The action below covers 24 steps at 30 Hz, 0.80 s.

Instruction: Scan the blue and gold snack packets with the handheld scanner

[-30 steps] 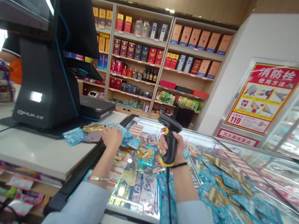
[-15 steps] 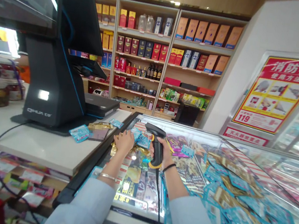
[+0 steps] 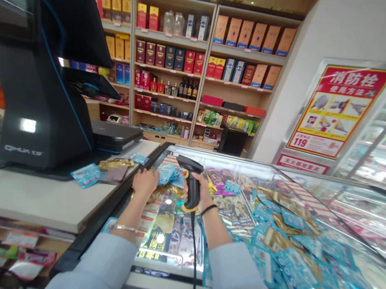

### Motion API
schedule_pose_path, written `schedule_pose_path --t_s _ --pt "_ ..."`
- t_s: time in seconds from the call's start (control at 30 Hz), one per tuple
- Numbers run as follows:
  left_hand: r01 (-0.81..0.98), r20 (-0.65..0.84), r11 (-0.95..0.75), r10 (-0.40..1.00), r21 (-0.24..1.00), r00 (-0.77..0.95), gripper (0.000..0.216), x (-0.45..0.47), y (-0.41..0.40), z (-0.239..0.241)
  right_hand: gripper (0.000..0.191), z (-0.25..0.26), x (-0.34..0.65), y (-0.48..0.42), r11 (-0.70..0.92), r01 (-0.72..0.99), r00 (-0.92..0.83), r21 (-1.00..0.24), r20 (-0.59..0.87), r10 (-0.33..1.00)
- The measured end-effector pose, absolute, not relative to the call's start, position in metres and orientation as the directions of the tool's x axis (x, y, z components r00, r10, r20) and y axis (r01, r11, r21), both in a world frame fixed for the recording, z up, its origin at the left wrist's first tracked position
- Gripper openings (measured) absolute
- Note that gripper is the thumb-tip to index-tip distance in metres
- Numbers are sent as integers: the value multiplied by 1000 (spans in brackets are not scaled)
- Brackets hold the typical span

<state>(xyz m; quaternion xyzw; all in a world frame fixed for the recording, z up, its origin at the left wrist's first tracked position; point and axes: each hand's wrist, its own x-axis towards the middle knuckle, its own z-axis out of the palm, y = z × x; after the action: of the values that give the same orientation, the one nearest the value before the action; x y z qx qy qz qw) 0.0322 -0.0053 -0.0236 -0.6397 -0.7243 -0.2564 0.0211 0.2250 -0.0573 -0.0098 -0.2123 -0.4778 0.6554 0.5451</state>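
Observation:
A black barcode scanner (image 3: pixel 192 191) with yellow trim is gripped by my right hand (image 3: pixel 203 191). Its head points left toward small blue packets (image 3: pixel 166 173) on the glass freezer top, and its cord hangs down toward me. My left hand (image 3: pixel 145 185) rests at the freezer's left edge with its fingers curled and their tips hidden. The blue packets lie right beside its thumb, and gold packets (image 3: pixel 158 194) lie just below them. What the left fingers hold, if anything, does not show.
Many blue and gold packets (image 3: pixel 295 263) are heaped on the freezer's right side. A black cash register (image 3: pixel 48 107) stands on the white counter (image 3: pixel 41 198) at left, with a blue packet (image 3: pixel 85 175) and a gold packet (image 3: pixel 116 164) near its base. Shelves of boxes line the back wall.
The view has turned slightly right. My left hand has shifted a little left, toward the freezer's edge, and its fingers are more curled. The scanner stays in my right hand.

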Motion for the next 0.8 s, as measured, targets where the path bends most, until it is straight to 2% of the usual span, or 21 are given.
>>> schedule_pose_path --t_s 0.07,0.2,0.3,0.43,0.57,0.67,0.8 --pt "953 355 57 920 297 -166 54 29 -2 -29 38 -10 226 -58 47 -511 -311 -858 236 921" --pt "960 353 45 924 278 -145 56 24 5 -34 35 -10 225 -59 25 -516 -314 -856 216 925" --pt "970 431 11 895 242 -118 57 22 7 -30 33 -6 221 -58 13 -550 -327 -835 230 917" --pt "947 613 -191 790 260 -9 54 28 4 -9 34 20 216 -59 67 -651 -298 -756 335 894" --pt "857 751 -400 660 324 24 46 47 -9 15 31 65 233 -71 145 -663 -278 -735 421 863" --pt "816 797 -472 603 334 23 40 72 -23 26 30 98 264 -87 204 -650 -252 -732 461 851" --pt "736 796 -572 600 363 75 33 123 -42 38 29 120 321 -109 333 -592 -147 -734 505 851"
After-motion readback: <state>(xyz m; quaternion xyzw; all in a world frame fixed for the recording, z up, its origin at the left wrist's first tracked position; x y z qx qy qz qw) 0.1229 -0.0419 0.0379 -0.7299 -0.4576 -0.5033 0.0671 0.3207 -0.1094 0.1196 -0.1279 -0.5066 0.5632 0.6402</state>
